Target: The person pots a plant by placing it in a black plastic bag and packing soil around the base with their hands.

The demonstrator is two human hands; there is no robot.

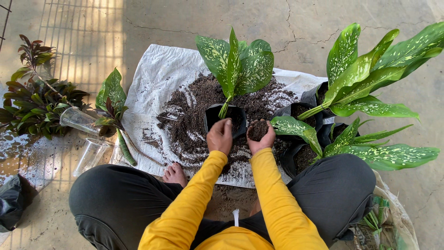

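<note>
left hand (220, 135) is resting fingers-down on the near rim of the black grow bag (225, 118), loosely curled, pinning the bag's edge rather than gripping anything. right hand (260, 137) is cupping a clump of dark soil (258, 130), palm up, just right of the bag and nearly touching the left hand. the spotted-leaf plant (237, 65) is standing upright in the bag, directly ahead of both hands. loose potting mix (185, 115) is lying spread over the white sack sheet (152, 78) on the concrete floor, around and beyond the hands. to the right of the right hand, more bagged spotted plants (360, 83) are leaning outward. well off to the left, two clear plastic cups (85, 134) are lying on their sides beside a red-leaved cutting (111, 104). judgement: the fill is going best if the soil is tipped in close to the stem while the left hand is keeping the rim open and the stem centred; dropping it from higher up risks spilling outside the bag.
</note>
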